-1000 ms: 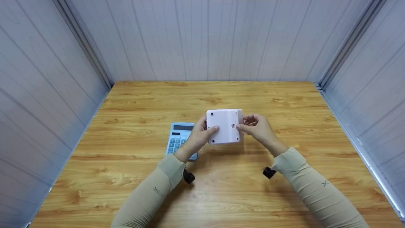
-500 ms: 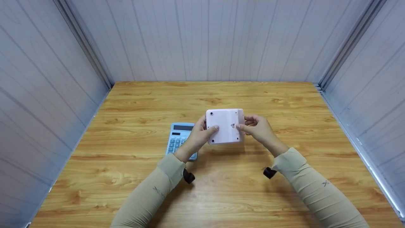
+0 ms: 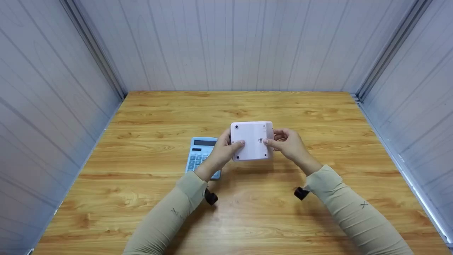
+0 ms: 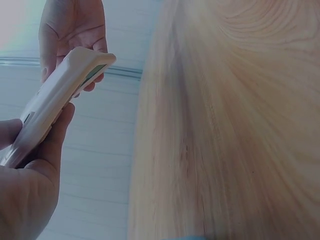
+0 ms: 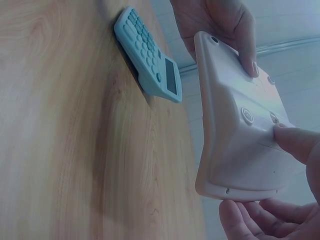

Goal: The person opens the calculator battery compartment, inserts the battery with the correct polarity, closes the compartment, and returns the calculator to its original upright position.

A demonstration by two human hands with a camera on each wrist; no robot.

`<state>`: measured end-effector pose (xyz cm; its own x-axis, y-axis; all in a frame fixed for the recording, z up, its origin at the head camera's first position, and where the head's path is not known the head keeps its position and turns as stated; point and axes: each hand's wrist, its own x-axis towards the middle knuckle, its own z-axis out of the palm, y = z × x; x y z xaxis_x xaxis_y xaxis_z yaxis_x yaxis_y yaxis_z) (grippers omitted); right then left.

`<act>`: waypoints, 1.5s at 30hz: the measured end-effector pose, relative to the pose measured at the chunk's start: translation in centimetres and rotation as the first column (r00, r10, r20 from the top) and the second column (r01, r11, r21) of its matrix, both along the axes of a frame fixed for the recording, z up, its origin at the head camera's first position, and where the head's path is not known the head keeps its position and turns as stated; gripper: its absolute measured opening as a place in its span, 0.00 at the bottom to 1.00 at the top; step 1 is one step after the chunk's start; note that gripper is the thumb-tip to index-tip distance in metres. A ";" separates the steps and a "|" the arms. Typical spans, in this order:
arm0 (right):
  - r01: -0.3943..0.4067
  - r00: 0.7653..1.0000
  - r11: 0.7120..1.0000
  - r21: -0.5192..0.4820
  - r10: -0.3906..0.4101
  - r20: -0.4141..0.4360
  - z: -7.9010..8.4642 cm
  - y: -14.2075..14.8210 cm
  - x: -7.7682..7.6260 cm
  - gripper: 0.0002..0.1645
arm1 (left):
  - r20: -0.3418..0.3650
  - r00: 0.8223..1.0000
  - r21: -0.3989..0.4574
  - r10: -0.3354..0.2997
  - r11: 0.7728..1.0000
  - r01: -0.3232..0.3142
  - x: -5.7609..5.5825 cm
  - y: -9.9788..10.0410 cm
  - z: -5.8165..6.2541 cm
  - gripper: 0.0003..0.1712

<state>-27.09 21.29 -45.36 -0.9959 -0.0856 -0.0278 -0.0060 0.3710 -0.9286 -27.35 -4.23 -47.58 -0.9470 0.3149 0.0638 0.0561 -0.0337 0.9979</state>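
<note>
A pale pink calculator is held above the table with its back towards the head camera. Small dark feet or screws mark its corners. My left hand grips its left edge, thumb on the back and fingers behind. At the opposite edge, my right hand holds the thicker end, its thumb pressed beside a small battery-cover notch. Part of a greenish display shows on the underside in the left wrist view. The keys are hidden.
A light blue calculator lies face up on the wooden table, partly covered by my left hand and forearm. White panel walls enclose the table at the back and sides. A black wrist camera hangs by the left cuff, another by the right.
The pink calculator has tilted very slightly, showing a little more of its right end. Both hands keep their hold and have barely moved.
</note>
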 end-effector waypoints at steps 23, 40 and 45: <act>-0.033 0.999 0.999 -0.012 0.033 -0.014 -0.9 0.1 0.1 0.33 | -0.379 0.925 -0.244 -0.022 0.967 -0.077 0.7 0.2 -0.1 0.26; -0.085 0.990 0.973 -0.216 0.108 0.096 -0.3 -0.9 0.8 0.35 | -0.577 0.809 -0.419 -0.113 0.891 -0.174 0.8 0.6 -0.4 0.21; -0.096 0.986 0.954 -0.285 0.131 0.107 -0.2 -1.1 0.9 0.33 | -0.628 0.762 -0.471 -0.158 0.857 -0.210 1.0 0.7 -0.3 0.19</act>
<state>-26.24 20.19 -45.58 -0.9694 -0.2201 -0.1085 0.0877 0.1021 -0.9909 -26.31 -3.56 -47.86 -0.7483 0.4509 0.4865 0.6614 0.4518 0.5987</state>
